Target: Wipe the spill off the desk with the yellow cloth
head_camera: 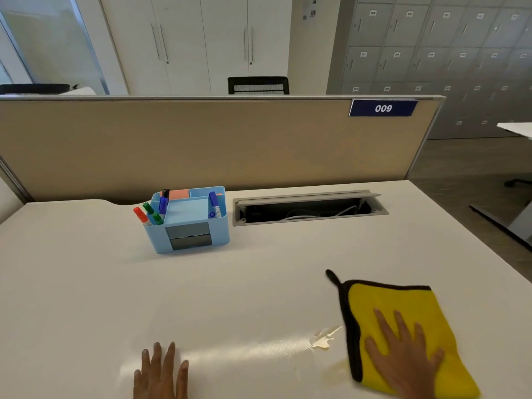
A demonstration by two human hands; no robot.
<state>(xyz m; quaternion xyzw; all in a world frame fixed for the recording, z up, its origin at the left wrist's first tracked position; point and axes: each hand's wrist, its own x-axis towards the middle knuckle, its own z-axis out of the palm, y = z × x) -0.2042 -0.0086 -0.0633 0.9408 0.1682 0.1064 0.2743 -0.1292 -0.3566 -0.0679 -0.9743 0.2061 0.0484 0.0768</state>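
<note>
Fingers (398, 323) splayed flat on yellow cloth (403, 300) | left hand (161, 372) flat, ungrasping | blue organizer (195, 226) holds markers (149, 213)

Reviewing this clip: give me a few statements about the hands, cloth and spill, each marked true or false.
1. The right hand lies flat on the yellow cloth. True.
2. The left hand holds a marker. False: it rests bare on the desk.
3. The spill lies just left of the cloth. True.
4. The blue organiser sits on the cloth. False: it stands apart, farther back.
5. The cable tray lid is closed. False: it is open.
</note>
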